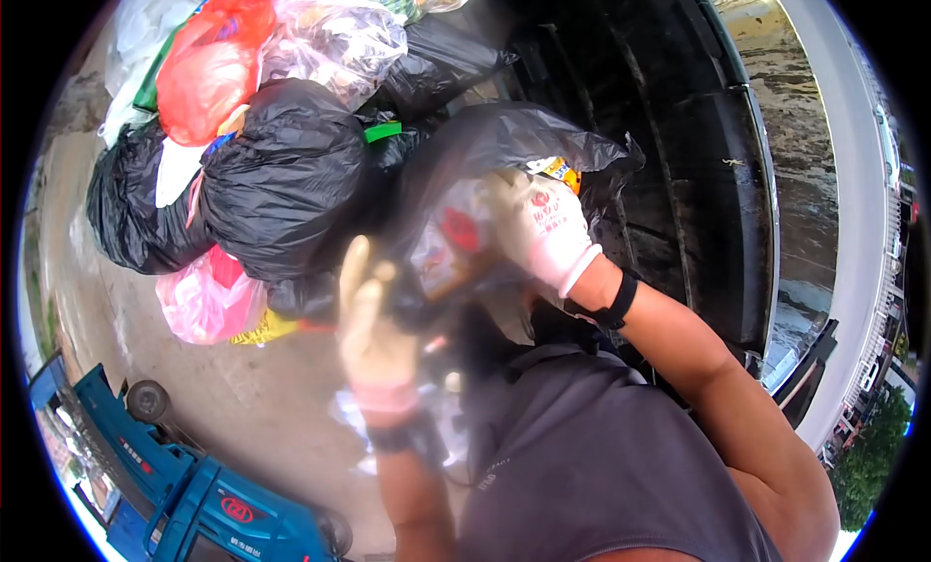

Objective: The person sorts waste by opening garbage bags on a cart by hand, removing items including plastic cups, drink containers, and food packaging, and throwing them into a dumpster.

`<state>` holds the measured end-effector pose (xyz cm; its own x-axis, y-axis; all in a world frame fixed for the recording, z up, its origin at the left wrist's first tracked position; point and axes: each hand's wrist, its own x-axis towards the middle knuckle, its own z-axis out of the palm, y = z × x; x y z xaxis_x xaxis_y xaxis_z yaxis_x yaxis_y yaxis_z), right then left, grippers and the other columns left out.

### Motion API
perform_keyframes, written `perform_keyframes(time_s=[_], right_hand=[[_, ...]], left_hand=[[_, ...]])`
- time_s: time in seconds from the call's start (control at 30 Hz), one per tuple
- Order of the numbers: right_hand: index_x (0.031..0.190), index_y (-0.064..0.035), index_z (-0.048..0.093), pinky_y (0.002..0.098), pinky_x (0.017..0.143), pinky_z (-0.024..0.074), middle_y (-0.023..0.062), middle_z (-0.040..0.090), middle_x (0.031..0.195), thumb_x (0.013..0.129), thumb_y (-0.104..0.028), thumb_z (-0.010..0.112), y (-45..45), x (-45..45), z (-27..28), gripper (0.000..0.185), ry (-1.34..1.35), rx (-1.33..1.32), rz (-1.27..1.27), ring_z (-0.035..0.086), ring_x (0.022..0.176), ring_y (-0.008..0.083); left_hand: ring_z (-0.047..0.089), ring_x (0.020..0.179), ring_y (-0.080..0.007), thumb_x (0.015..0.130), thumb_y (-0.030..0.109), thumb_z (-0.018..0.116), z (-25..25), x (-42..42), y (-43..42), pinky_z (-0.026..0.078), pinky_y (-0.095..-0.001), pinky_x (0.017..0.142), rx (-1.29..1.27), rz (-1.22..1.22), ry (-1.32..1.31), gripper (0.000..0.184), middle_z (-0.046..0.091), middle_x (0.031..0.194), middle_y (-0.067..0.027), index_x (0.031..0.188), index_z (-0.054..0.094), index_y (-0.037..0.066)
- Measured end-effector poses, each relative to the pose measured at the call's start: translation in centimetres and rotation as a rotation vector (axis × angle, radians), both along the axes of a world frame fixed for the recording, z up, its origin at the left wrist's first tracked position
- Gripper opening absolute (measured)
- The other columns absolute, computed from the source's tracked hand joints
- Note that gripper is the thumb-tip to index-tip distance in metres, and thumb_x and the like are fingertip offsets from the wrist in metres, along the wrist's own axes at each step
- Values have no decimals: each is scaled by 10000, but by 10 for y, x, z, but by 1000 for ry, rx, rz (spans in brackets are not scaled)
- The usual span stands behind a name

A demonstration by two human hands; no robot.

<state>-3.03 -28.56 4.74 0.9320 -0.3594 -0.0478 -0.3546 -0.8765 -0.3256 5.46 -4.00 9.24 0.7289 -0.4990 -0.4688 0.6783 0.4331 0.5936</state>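
My right hand (545, 224), in a white glove with red print, grips the edge of an opened black garbage bag (485, 140); its fingertips are blurred against the plastic. Inside that bag, mixed trash (456, 237) shows, with a red patch and a yellow-orange wrapper (561, 172) near the rim. My left hand (376, 339), also gloved, is raised to the left of the bag. Its fingers are stretched out and smeared by motion, with nothing seen in them. Just beyond it bulges a full black garbage bag (286, 179).
Red (208, 77), clear (335, 43) and pink bags (211, 295) are heaped at the upper left. A dark ribbed metal container wall (669, 164) rises on the right. A blue vehicle (213, 509) stands at the lower left on concrete ground (262, 397).
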Motion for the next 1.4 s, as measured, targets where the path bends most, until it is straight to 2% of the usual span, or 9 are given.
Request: perform_keyframes(time_s=[0.07,0.2,0.27,0.47,0.57,0.67,0.97,1.23,1.4], right_hand=[[1163,-101,696,474,752,617,70,717,1077,930,-178,694,14,1,12,246,-38,-25,18,759,955,297],[1153,-161,716,425,821,582,38,743,1078,939,-221,690,16,6,-15,223,237,-309,168,746,960,233],[1147,-170,723,430,817,578,24,752,1061,934,-220,692,5,12,-21,221,364,-219,203,745,969,226],[999,-109,747,440,698,605,105,754,866,873,-159,717,-15,5,-22,139,276,-12,160,762,788,294],[963,-97,727,442,696,603,103,752,870,888,-153,700,-3,-1,-2,97,-53,-66,183,764,807,288],[971,-83,715,426,788,607,122,757,896,931,-193,692,34,-5,18,119,184,-49,316,768,862,289],[1109,-45,718,441,868,599,204,763,1001,931,-276,714,46,24,-7,292,313,282,326,766,967,349],[1231,-10,721,454,939,591,278,768,1094,931,-350,733,15,23,14,454,293,790,-94,765,1059,402],[1322,4,706,454,956,593,299,773,1130,948,-393,749,-14,15,46,547,179,592,-407,769,1088,424]], left_hand=[[684,1260,-239,1065,157,665,1,-1,2,556,-490,1160,19,-3,-10,645,712,1306,-67,1672,465,71],[668,1283,-235,1060,165,668,-3,-5,4,549,-496,1164,17,-10,-19,646,696,1309,-55,1671,474,84],[662,1293,-235,1061,166,667,-3,-4,5,546,-499,1163,-3,-14,-19,644,688,1301,-49,1671,476,88],[639,1327,-236,1066,171,668,-6,-5,10,551,-510,1167,-17,-25,-27,589,612,1506,-92,1632,525,90],[617,1358,-228,1063,185,672,-15,-7,12,557,-516,1170,54,-17,-139,551,491,1679,-118,1592,562,78],[602,1378,-217,1064,190,671,-21,-11,17,557,-509,1175,23,-42,-201,524,415,1751,-113,1565,580,63],[601,1384,-211,1037,37,725,-23,-13,16,544,-389,1182,35,-65,-133,505,427,1739,-146,1513,611,162],[624,1350,-196,1057,170,695,-4,-10,7,552,-438,1168,15,-39,-59,632,594,1557,-101,1648,489,79],[631,1349,-197,1044,187,686,-28,-15,13,553,-468,1160,190,-46,-359,663,628,1514,-83,1659,474,58]])
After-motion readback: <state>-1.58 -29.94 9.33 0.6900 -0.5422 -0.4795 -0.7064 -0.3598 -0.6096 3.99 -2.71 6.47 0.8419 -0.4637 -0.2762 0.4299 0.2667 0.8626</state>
